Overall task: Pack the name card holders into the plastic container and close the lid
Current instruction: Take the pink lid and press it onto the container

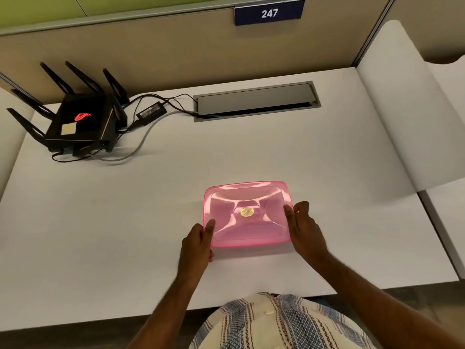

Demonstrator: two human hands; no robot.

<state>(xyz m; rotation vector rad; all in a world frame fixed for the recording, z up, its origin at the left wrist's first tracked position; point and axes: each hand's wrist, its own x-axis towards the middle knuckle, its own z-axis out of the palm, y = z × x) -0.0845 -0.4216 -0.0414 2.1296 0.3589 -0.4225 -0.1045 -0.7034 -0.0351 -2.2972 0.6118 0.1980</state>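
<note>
A translucent pink plastic container [247, 215] rests on the white desk [125, 222] in front of me, its pink lid on top with a round gold sticker [247, 212] at the centre. My left hand [198, 239] grips the container's left edge, thumb on the lid. My right hand [302, 226] holds its right edge, thumb on the lid and fingers down the side. No name card holders show; the container's inside cannot be made out through the lid.
A black router [80, 122] with several antennas sits at the back left, with a power brick [151, 112] and cables beside it. A grey cable hatch [256, 100] is set into the desk at the back. Partition walls stand behind and to the right.
</note>
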